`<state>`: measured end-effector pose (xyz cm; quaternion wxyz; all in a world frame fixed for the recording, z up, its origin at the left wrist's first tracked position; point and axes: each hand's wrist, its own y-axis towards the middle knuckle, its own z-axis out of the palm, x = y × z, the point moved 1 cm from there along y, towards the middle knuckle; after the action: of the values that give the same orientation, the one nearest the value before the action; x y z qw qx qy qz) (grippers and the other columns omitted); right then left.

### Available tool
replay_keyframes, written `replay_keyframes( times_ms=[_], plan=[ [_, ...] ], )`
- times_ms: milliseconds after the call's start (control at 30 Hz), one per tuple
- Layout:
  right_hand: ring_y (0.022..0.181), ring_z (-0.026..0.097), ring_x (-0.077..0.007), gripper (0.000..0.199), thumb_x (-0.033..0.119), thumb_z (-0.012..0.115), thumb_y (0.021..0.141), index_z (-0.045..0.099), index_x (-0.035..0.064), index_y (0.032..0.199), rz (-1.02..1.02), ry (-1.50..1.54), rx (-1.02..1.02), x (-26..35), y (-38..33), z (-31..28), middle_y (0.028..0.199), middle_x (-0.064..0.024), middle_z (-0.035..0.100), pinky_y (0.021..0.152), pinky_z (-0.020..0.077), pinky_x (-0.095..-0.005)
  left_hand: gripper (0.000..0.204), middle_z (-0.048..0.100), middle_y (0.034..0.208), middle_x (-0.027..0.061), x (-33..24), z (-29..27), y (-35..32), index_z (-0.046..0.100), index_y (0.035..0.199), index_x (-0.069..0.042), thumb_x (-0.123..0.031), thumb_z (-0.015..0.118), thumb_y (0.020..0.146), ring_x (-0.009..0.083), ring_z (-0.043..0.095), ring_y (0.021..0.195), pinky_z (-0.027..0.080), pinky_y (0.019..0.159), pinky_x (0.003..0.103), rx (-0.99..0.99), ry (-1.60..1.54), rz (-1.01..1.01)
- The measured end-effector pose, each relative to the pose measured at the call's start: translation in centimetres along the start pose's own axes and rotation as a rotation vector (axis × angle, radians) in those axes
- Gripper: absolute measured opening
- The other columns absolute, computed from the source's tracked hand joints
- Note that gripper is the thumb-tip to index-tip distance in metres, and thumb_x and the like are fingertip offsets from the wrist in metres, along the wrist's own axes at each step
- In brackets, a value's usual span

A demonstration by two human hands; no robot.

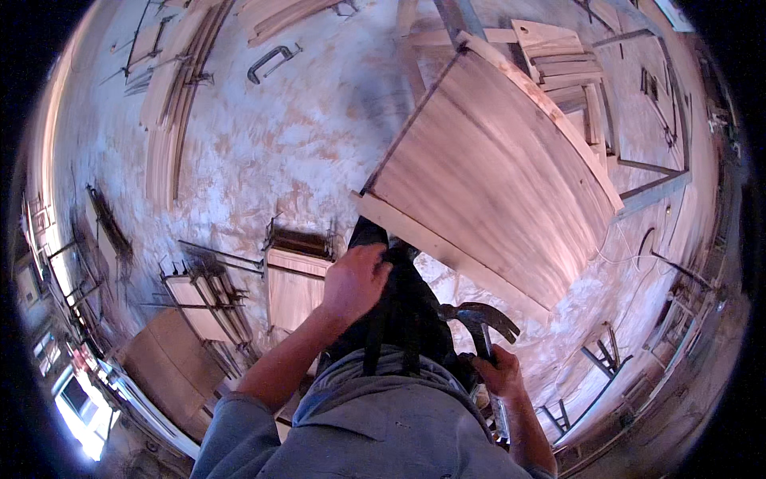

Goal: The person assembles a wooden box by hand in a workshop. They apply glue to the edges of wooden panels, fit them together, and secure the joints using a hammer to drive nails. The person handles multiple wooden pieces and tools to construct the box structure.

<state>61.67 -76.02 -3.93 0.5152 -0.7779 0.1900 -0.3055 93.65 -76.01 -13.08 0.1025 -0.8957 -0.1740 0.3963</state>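
My right hand [501,372] is wrapped round the handle of a claw hammer [483,318], held low at my right side with its metal head up and the claw curving right. My left hand [356,279] is in front of my dark trousers with its fingers curled in; whatever they may hold is hidden. Just beyond both hands lies a large wooden panel [495,168], set at a slant. Along its near edge runs a pale wooden strip [455,254], and a second strip [550,112] borders its far right edge. Neither hand touches the panel.
Long boards [179,104] are stacked at the far left, near a C-clamp [274,64] on the floor. Clamped panels [209,299] stand at the left. Behind the large panel are a metal frame [654,188] and a pile of wood pieces [558,60]. A thin cord [630,257] trails at the right.
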Motion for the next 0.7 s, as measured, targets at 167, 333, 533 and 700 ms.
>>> replay_keyframes(
  times_ms=[167, 333, 533, 700],
  plan=[
    [0.059, 0.057, -0.0121, 0.021, 0.021, 0.061, 0.085, 0.059, -0.0001, 0.088, 0.017, 0.239, -0.083, -2.1, -1.4, -1.1, 0.067, -0.0049, 0.060, 0.055, 0.0480, -0.0278, 0.041, 0.062, 0.104, 0.0105, -5.1, 0.8, 1.1, 0.061, 0.111, -0.007, -0.027, 0.071, 0.077, 0.0307, 0.058, 0.101, 0.048, 0.088, 0.041, 0.173, 0.164, 0.577],
    [0.056, 0.058, -0.0143, 0.031, 0.031, 0.059, 0.091, 0.055, 0.0008, 0.097, -0.051, 0.454, -0.236, -6.7, -4.4, -3.5, 0.069, -0.0049, 0.058, 0.050, 0.0491, -0.0279, 0.055, 0.052, 0.128, 0.0127, -9.8, 4.2, 4.8, 0.058, 0.117, -0.003, -0.034, 0.073, 0.073, 0.0308, 0.042, 0.127, 0.037, 0.105, 0.043, 0.236, 0.366, 0.903],
    [0.053, 0.053, -0.0134, 0.018, 0.024, 0.052, 0.096, 0.051, 0.0058, 0.101, -0.059, 0.954, -0.479, -10.8, -6.7, -7.4, 0.072, -0.0046, 0.056, 0.048, 0.0464, -0.0275, 0.084, 0.038, 0.143, 0.0186, -13.2, 8.5, 6.4, 0.046, 0.130, 0.000, -0.036, 0.081, 0.063, 0.0346, 0.026, 0.139, 0.019, 0.115, 0.050, 0.395, 0.534, 0.899],
    [0.055, 0.055, -0.0170, 0.022, 0.029, 0.047, 0.099, 0.044, 0.0101, 0.110, -0.086, 1.336, -0.444, -15.7, -4.5, -9.3, 0.073, -0.0068, 0.056, 0.048, 0.0485, -0.0308, 0.083, 0.033, 0.145, 0.0240, -15.7, 11.3, 5.6, 0.045, 0.129, 0.003, -0.033, 0.082, 0.063, 0.0400, 0.025, 0.138, 0.018, 0.114, 0.055, 0.341, 0.627, 0.928]
  ],
)
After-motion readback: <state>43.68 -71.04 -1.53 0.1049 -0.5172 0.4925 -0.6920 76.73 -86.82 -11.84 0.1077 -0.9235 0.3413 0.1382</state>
